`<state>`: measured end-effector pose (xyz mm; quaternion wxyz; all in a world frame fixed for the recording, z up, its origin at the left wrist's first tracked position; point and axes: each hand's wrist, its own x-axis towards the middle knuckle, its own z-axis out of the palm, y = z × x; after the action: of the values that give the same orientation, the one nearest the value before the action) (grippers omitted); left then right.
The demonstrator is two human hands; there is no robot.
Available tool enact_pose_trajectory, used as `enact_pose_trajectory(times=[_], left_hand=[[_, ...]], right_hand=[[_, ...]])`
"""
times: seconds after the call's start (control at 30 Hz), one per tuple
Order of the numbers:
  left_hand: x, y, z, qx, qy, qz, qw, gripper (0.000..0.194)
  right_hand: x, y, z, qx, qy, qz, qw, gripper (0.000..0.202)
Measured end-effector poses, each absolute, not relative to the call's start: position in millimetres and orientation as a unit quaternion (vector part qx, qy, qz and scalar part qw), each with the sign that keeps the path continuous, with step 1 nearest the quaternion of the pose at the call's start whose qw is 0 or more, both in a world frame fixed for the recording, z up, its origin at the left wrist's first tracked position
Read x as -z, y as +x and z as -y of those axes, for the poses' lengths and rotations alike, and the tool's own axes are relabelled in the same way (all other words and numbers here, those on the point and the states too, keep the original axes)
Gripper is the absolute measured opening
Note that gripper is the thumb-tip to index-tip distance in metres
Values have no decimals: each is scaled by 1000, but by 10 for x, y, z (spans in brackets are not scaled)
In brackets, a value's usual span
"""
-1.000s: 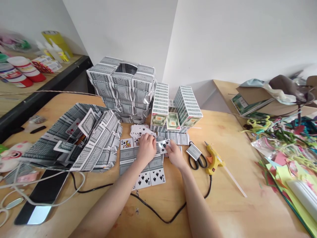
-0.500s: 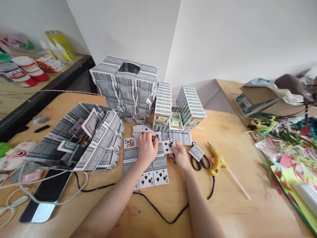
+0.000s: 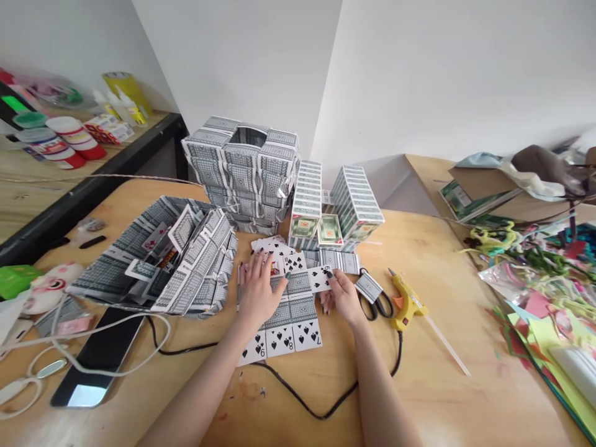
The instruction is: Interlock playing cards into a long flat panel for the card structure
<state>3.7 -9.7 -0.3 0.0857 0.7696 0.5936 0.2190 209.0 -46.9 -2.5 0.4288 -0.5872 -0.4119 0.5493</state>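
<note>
Playing cards lie joined in a flat panel, with grey patterned backs (image 3: 302, 307) in the middle and spade faces (image 3: 280, 341) along the near edge. My left hand (image 3: 261, 292) rests with spread fingers on the panel's left part. My right hand (image 3: 342, 295) pinches the right end of a six of spades (image 3: 319, 279) at the panel's upper right. Loose cards (image 3: 274, 244) are fanned out behind my left hand. Next to my right hand lie black scissors (image 3: 374, 304) with a card piece on them, then a yellow glue gun (image 3: 406, 307).
An open card-built box (image 3: 195, 267) stands at the left, a taller one (image 3: 246, 180) behind. Stacked card packs (image 3: 306, 198) stand at the back centre. A black cable (image 3: 316, 413) crosses the front; a phone (image 3: 95, 357) lies front left. Paper scraps (image 3: 544, 335) cover the right.
My left hand has moved left from the upper middle of the panel and spread its fingers, uncovering a ten of spades. My right hand still pinches the six, slightly farther right. The view has shifted slightly.
</note>
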Motion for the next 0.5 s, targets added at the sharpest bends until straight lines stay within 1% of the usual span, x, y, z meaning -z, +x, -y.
enact_pose_trajectory(times=[0.13, 0.23, 0.33, 0.5], left_hand=[[60, 64, 150, -172, 792, -582, 66, 71], [81, 82, 135, -149, 802, -575, 59, 79], [99, 90, 122, -131, 807, -573, 56, 80], [137, 95, 119, -114, 816, -564, 45, 77]], right_hand=[[46, 2124, 473, -487, -625, 438, 425, 37], [38, 2137, 456, -504, -615, 435, 422, 36], [39, 2138, 432, -511, -617, 430, 416, 34], [64, 2162, 391, -490, -638, 451, 385, 33]])
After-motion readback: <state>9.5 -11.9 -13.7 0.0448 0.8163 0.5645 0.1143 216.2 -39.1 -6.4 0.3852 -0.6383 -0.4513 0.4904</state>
